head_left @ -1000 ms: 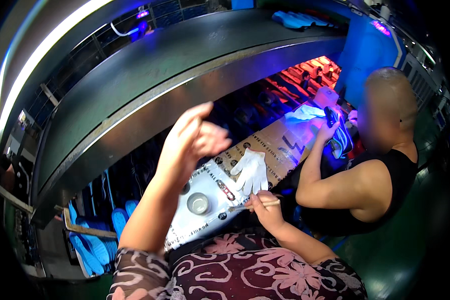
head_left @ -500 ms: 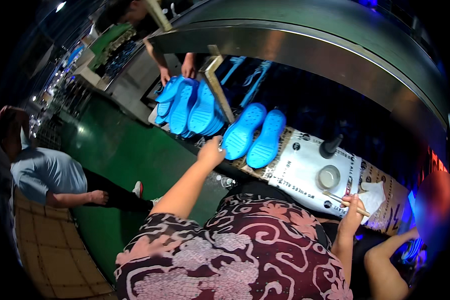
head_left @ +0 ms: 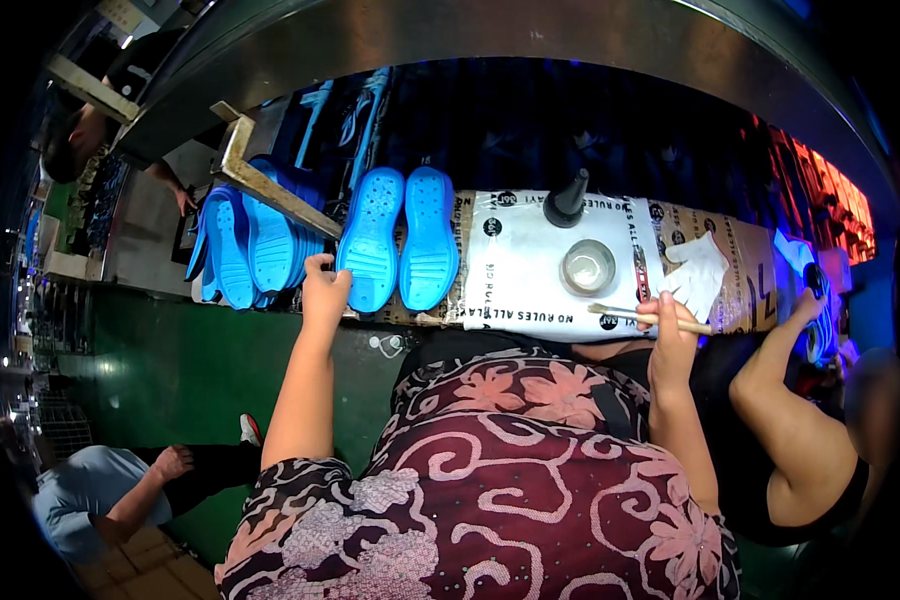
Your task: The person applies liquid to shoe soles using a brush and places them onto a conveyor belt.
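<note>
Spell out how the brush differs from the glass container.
The brush is long and thin; the glass container is round.
The brush is held in the right hand; the glass container stands on the white sheet.

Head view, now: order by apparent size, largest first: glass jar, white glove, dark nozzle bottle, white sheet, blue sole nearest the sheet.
1. White sheet
2. Blue sole
3. White glove
4. Glass jar and dark nozzle bottle: too alike to rank.
</note>
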The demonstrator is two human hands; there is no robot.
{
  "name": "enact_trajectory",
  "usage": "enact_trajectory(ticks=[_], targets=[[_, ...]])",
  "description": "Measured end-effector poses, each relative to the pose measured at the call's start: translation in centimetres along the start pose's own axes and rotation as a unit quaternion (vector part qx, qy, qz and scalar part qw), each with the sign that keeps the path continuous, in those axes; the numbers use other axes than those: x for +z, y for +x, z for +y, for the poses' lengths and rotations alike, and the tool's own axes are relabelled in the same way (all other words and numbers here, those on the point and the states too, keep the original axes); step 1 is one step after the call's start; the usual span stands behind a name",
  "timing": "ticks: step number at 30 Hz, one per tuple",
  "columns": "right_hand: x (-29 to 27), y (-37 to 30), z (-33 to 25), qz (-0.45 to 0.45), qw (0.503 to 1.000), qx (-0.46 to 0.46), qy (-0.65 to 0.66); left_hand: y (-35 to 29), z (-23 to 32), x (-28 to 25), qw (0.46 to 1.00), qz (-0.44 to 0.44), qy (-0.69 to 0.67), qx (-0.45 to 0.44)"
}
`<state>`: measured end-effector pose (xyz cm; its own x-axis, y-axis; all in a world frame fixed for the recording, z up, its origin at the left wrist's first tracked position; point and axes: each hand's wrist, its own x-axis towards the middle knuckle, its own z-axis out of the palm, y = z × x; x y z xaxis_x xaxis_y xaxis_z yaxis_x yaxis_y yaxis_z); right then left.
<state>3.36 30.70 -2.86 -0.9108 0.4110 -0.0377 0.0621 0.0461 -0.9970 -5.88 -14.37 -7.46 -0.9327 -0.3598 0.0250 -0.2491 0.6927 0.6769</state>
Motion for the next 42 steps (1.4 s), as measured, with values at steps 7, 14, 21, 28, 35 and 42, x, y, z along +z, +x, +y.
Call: enact_trajectory(ticks=[7, 14, 21, 28, 35, 42], targets=[[1.1, 1.3, -1.6, -0.007, 1.0, -0.001, 0.004, -1.8, 4.8, -0.2, 0.764, -0.309, -0.513, -0.238], [4.9, 0.6, -6.2, -0.113, 0.99, -0.077, 0.017, -7.7, 12.5, 2.7, 0.861, -0.219, -0.458, -0.036], [6.5, 0.5, -7.6, -0.204, 0.895, -0.352, -0.183, -9.7, 15.6, 4.2, 0.906, -0.183, -0.376, 0.061], [6.9, 0.6, -6.5, -0.16, 0.882, -0.403, -0.183, -10.1, 16.4, 4.2, 0.906, -0.164, -0.353, 0.168], [5.6, 0.5, -6.7, -0.141, 0.903, -0.355, -0.194, -10.0, 15.9, 4.3, 0.915, -0.151, -0.323, 0.191], [6.1, 0.5, -6.3, -0.173, 0.876, -0.399, -0.208, -10.1, 16.1, 4.4, 0.907, -0.146, -0.339, 0.203]])
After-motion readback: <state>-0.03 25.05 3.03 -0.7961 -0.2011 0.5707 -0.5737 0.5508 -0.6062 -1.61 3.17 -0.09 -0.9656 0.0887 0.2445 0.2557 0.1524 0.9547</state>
